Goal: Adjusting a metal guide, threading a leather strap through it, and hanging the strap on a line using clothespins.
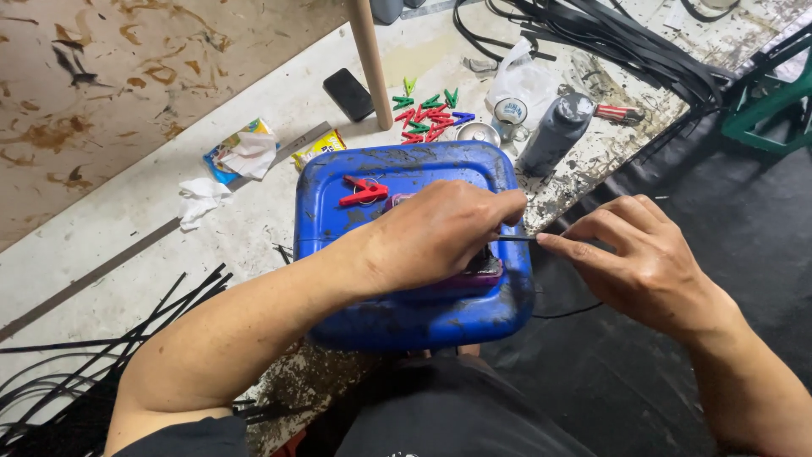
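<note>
Both hands pinching one thin black strip (pixel 518 239): left hand (pixel 440 233) closed over its end atop the blue container (pixel 406 315), right hand (pixel 647 262) nipping it at three o'clock. Looks light, flexible, slick; best gripped close to the working end.

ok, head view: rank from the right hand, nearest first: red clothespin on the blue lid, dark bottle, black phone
1. Dark bottle: above the right hand, on the bench's far edge.
2. Red clothespin: to the left, on the blue lid, beyond the left hand.
3. Black phone: farthest, upper left, beside the wooden post.
</note>
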